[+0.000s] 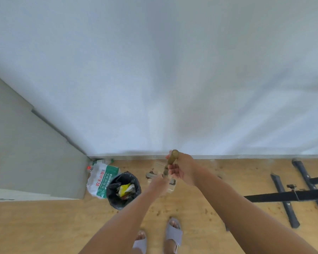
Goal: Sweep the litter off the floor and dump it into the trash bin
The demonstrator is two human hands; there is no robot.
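Observation:
I hold a brown broom handle (pixel 172 158) upright in front of me. My right hand (pixel 184 167) grips it near the top; my left hand (pixel 159 184) is closed around it lower down. The broom head (pixel 151 174) is mostly hidden behind my hands, near the wall. A trash bin (pixel 124 189) lined with a black bag stands to the left, with yellow and white litter inside. Small brown crumbs of litter (pixel 158 212) are scattered over the wooden floor around my feet.
A plastic pack of water bottles (pixel 99 178) leans in the corner beside the bin. A grey partition (pixel 26 153) stands at left, a white wall ahead. Black metal stand legs (pixel 292 195) lie on the floor at right. My slippered feet (pixel 173 233) are below.

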